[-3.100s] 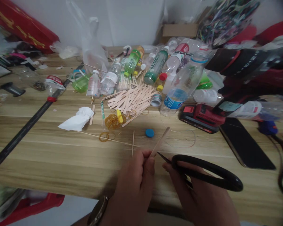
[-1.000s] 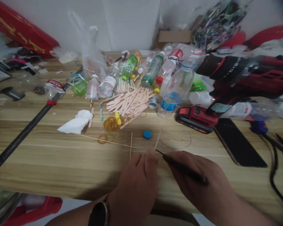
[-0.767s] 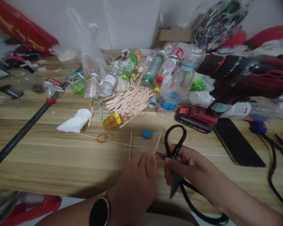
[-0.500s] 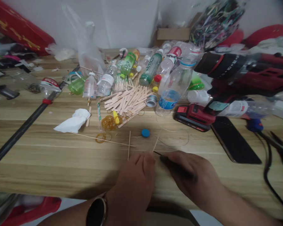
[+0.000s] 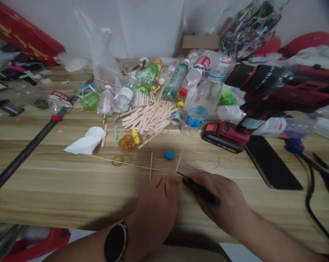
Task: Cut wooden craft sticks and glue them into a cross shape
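A: Since the left hand point(image 5: 159, 203) has its fingers folded together, what is in that grip?

B: The lower end of a thin wooden stick point(image 5: 179, 162), clamped above the worktop point(image 5: 71, 193), towards its near edge. The long axis points to the far edge, leaning slightly right.

A: And the right hand point(image 5: 219, 196)?

B: Its grip is closed around a dark pointed tool point(image 5: 202, 192). The tip comes in from the right, just past the left fingers; whether it touches the stick, I can't tell.

A: What lies farther out?

B: A blue cap point(image 5: 169, 154) just left of the stick, then a pile of sticks point(image 5: 150, 116) nearer the far edge.
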Demonstrator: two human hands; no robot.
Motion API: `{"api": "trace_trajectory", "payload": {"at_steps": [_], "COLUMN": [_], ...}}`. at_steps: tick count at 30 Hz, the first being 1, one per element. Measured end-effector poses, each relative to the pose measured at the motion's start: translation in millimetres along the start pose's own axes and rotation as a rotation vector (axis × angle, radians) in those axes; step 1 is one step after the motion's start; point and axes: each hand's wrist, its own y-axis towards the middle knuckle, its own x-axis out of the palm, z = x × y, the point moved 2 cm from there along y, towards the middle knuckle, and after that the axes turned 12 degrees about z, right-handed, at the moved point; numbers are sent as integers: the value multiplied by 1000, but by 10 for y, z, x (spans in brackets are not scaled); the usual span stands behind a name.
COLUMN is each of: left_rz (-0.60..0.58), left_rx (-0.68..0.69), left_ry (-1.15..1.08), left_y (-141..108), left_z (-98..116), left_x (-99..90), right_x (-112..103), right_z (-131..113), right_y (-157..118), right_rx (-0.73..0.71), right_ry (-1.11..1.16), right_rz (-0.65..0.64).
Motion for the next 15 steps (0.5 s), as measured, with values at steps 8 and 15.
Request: {"api": "trace_trajectory", "payload": {"at_steps": [8, 15], "left_rz": [81, -168], "left_rx": [20, -291], "left_ry": [3, -247], "left_y": [52, 78], "left_z": [-52, -85], "left_x": [-71, -93], "right_x": [91, -13], "right_z": [-83, -9], "right_y": [7, -68], "right_rx": [469, -183], "right_ry": [556, -163], "right_rz": [-255, 106]}}
